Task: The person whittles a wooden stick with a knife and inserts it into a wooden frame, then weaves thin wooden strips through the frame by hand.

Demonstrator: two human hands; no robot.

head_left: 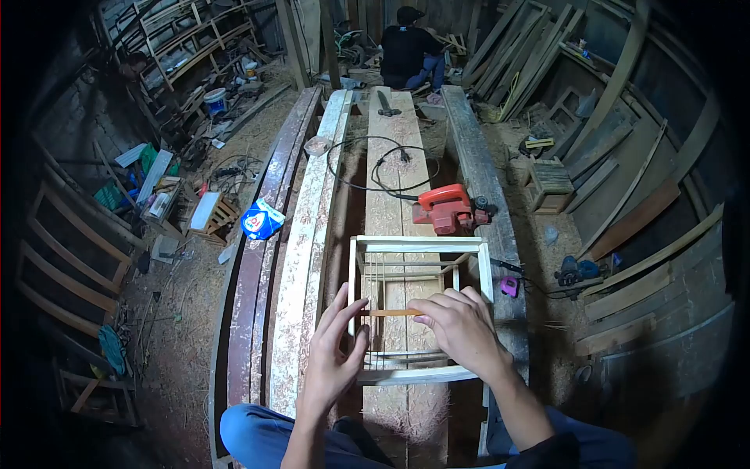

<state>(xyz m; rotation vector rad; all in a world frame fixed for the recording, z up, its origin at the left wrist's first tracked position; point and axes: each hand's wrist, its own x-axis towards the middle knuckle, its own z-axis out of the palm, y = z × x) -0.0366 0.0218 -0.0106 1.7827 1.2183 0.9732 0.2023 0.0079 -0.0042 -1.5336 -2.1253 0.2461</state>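
A pale wooden stool-like frame lies on the plank bench in front of me, with several thin strands running lengthwise across its left part. My right hand rests over the frame's right side, fingers closed on a thin orange-brown stick that points left across the opening. At the stick's far end is my left hand, thumb and fingers apart, fingertips right by the stick and the frame's left rail.
A red electric planer sits beyond the frame, its black cable looped over the planks. To the right lies a pink tape measure; left, a blue-and-white packet. A hammer-like tool lies farther off. Someone sits at the back.
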